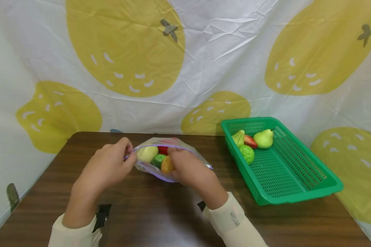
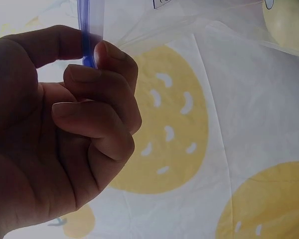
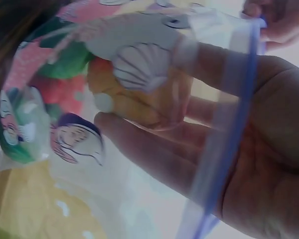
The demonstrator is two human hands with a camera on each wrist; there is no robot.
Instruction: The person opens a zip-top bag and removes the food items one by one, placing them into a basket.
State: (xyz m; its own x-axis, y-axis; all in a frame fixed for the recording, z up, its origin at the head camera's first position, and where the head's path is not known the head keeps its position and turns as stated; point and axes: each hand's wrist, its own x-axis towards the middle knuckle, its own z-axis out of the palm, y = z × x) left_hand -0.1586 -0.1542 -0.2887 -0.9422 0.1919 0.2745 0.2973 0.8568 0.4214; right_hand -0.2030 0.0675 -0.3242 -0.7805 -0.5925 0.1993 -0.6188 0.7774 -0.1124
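Observation:
A clear zip bag (image 1: 148, 167) with a purple-blue edge is held above the table, its mouth spread apart. My left hand (image 1: 108, 166) pinches the left end of that edge (image 2: 87, 37) between thumb and forefinger. Through the mouth reaches my right hand (image 1: 193, 168), its thumb and fingers around an orange-yellow piece of produce (image 3: 139, 102), whose exact kind I cannot tell. Also in the bag are a pale yellow-green round piece (image 1: 147, 153), a green one (image 1: 158, 160) and a red one (image 1: 163, 150). Cartoon prints on the bag partly cover its contents in the right wrist view.
To the right stands a green plastic basket (image 1: 299, 198). It contains a green pear (image 1: 263, 139), a small cabbage (image 1: 246, 154), a red piece (image 1: 250, 141) and a yellow-green fruit (image 1: 238, 138). A lemon-print cloth (image 1: 210, 61) hangs behind the brown table (image 1: 151, 212).

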